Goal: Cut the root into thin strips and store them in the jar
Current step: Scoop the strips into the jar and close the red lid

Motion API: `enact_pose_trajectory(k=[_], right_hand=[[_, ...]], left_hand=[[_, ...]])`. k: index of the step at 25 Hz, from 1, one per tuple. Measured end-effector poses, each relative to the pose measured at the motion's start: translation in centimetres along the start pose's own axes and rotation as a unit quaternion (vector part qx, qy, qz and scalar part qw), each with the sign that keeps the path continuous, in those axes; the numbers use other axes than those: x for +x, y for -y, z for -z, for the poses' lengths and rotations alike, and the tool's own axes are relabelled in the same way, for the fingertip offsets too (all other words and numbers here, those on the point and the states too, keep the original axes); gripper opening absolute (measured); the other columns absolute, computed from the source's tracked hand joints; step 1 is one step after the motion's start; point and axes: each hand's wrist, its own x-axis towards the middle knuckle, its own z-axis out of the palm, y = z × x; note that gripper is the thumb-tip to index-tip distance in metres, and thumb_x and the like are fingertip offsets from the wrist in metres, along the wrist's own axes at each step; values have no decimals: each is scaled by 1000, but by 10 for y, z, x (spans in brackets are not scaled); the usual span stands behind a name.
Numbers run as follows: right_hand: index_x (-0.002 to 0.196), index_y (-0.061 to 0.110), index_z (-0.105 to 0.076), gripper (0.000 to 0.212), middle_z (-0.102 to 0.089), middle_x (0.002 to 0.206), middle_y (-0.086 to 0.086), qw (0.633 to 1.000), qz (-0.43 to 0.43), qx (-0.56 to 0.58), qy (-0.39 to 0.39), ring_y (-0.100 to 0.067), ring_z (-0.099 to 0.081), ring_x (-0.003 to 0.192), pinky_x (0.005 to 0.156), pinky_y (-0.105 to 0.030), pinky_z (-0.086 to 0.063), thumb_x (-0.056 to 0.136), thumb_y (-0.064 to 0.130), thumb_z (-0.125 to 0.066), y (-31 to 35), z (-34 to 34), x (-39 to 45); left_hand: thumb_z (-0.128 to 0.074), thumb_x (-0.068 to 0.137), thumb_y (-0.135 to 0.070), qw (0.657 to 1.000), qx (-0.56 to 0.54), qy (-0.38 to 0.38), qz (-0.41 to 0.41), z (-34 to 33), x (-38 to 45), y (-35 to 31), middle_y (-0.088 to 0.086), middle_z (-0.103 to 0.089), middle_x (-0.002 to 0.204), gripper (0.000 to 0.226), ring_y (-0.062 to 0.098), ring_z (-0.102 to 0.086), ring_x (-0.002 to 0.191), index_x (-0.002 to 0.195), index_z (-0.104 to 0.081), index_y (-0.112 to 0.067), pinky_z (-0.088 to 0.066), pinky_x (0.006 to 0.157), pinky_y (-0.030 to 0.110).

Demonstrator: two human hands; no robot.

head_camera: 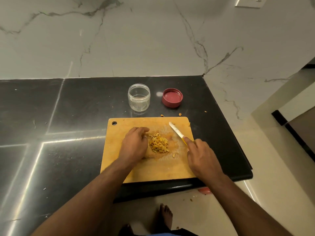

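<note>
On cutting board (136, 172): strip pile (158, 145) just right of cupped, relaxed left hand (134, 143); right hand (201, 157) gripping knife (176, 132).

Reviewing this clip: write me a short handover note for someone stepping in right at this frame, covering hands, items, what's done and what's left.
Left hand: curled against the left side of the pile of cut strips, seemingly gathering it; whether it grips any is unclear.
Right hand: holds the knife, blade angled up and away over the cutting board, to the right of the pile.
Jar: open, upright and empty, on the counter behind the board. Red lid lies to its right, inside facing up.
Done: root appears fully cut; no whole piece visible.
Left: move strips into the jar, probably collect stray bits beyond the board, close the lid.
</note>
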Motion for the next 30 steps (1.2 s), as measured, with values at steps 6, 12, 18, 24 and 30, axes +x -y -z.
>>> enact_pose_trajectory(k=[6,12,18,24,30], right_hand=[[139,22,-53,46,-51,123,1,992,12,127,2,-17,-46,110,93,-33,-46,94,32,-58,-2,12,12],[148,25,-39,60,-42,140,4,961,61,247,103,-14,-44,129,109,-25,-35,93,24,-63,40,10,30],[137,25,-52,45,-52,115,11,948,82,300,71,-7,-53,101,91,-28,-48,93,26,-62,43,35,73],[152,20,-29,64,-38,150,-1,968,194,161,16,-23,-53,122,95,-40,-52,94,20,-58,95,61,174],[136,15,-53,43,-55,131,-8,977,156,126,66,-31,-58,116,97,-43,-50,94,8,-50,122,43,203]], left_hand=[[-55,100,-16,998,-8,-4,56,15,-8,0,-7,-61,124,32,7,-54,104,130,-63,-25,-45,88,20],[-59,98,-19,992,-49,-10,112,4,-28,-13,-11,-64,109,29,4,-60,90,126,-65,-26,-44,67,14],[-55,99,-14,973,-153,-77,154,5,-27,-21,-15,-67,103,25,6,-65,86,114,-69,-29,-51,66,22],[-51,104,-26,930,-293,-92,202,12,-19,-24,1,-69,97,19,14,-66,78,114,-65,-32,-59,68,36],[-56,102,-32,885,-392,-114,225,23,-19,-16,5,-69,104,20,19,-70,83,120,-64,-27,-59,69,30]])
